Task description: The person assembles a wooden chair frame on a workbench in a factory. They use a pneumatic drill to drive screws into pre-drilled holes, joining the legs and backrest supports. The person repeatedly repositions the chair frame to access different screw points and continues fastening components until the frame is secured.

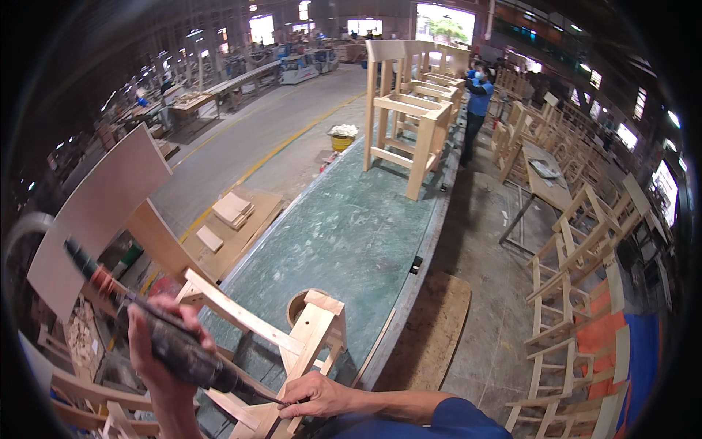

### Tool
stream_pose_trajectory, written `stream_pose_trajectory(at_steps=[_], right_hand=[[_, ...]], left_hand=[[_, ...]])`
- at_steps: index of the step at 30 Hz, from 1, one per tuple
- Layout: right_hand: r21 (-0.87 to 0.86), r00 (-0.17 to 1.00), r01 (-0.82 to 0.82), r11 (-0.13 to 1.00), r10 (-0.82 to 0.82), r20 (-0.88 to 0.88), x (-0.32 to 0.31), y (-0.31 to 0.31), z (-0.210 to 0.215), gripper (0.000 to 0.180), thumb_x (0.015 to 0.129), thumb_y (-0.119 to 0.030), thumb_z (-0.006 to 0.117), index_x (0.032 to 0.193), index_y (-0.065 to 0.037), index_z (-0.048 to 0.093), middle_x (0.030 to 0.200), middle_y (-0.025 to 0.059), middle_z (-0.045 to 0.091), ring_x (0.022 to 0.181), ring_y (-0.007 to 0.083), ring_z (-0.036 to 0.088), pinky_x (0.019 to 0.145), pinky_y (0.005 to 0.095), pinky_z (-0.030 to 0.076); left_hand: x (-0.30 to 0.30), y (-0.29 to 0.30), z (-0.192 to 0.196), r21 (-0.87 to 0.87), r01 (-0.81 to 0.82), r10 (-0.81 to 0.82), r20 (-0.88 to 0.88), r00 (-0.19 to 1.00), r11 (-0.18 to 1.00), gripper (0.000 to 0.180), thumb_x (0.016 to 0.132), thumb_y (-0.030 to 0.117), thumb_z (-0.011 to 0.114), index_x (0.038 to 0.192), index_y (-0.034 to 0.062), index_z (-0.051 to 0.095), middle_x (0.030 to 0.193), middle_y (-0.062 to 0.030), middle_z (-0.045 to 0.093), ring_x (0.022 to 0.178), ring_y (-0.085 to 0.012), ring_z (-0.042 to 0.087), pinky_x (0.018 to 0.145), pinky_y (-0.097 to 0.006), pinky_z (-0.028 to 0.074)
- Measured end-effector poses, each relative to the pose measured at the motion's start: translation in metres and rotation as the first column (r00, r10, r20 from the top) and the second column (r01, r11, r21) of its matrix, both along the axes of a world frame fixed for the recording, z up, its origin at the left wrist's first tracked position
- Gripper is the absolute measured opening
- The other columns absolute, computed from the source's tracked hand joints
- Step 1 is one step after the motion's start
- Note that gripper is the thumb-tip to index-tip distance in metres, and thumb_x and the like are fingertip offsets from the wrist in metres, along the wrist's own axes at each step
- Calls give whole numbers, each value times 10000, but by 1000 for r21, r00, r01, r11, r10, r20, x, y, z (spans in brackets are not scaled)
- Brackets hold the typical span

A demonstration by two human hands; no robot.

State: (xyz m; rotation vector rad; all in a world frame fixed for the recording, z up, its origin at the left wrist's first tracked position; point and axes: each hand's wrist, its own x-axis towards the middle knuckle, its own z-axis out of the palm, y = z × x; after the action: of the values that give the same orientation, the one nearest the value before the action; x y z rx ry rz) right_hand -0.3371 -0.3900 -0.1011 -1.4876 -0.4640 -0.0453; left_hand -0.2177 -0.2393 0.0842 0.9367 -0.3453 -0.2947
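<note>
My left hand (152, 366) is wrapped round a dark in-line power screwdriver (179, 350), tilted with its bit pointing down to the right. The long bit reaches a rail of a pale wooden chair frame (314, 331), which lies tipped over on the green-topped bench (329, 219). A broad curved back panel (110, 197) rises at the left, seemingly part of that frame. Beside the bit tip, my right hand (322, 395) rests on the wood, fingers pinched together. What they hold, if anything, is hidden. A round tan container (296, 304) stands partly hidden behind the frame.
Assembled chair frames (409, 110) stand in a row at the bench's far end, near a person in blue (479, 99). Wooden pieces (232, 208) lie on a board left of the bench. More frames (563, 285) are stacked along the right, beyond a brown mat (431, 329).
</note>
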Motion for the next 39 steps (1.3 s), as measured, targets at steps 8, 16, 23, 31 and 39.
stream_pose_trajectory(at_steps=[8,16,23,31,39], right_hand=[[-173,979,145,974,-115,170,24,12,13,253,846,-218,776,954,6,730,703,89,578,596,173,566,523,326,414],[-149,953,61,987,-102,-286,-5,-9,4,350,864,-237,767,1127,-14,713,842,37,680,702,91,592,609,266,461],[258,503,27,966,210,-838,-28,-6,-89,461,941,-361,681,1295,-72,629,818,-24,602,615,50,487,544,245,411],[403,583,164,900,241,-776,-12,8,-91,556,813,-290,820,1241,3,623,827,3,612,652,69,503,561,214,427],[473,622,107,874,313,-718,-1,23,-82,624,710,-295,907,1186,21,655,1068,77,684,997,152,615,889,290,505]], left_hand=[[51,-26,19,224,162,-153,-59,986,961,544,951,613,516,948,69,548,737,-110,627,570,-217,652,517,-315,560],[80,-31,19,364,46,-59,23,998,930,607,886,661,583,951,60,535,713,-73,617,539,-153,639,492,-263,553],[103,-28,0,448,-16,-2,39,999,894,600,876,656,600,957,64,537,702,-52,610,537,-146,632,488,-268,540],[129,-45,-48,622,-28,0,45,999,783,646,844,684,630,905,46,556,715,-61,630,546,-149,627,509,-280,535],[133,-48,-81,734,39,-47,-9,999,678,695,799,736,629,874,49,560,719,-92,629,564,-155,634,517,-307,546]])
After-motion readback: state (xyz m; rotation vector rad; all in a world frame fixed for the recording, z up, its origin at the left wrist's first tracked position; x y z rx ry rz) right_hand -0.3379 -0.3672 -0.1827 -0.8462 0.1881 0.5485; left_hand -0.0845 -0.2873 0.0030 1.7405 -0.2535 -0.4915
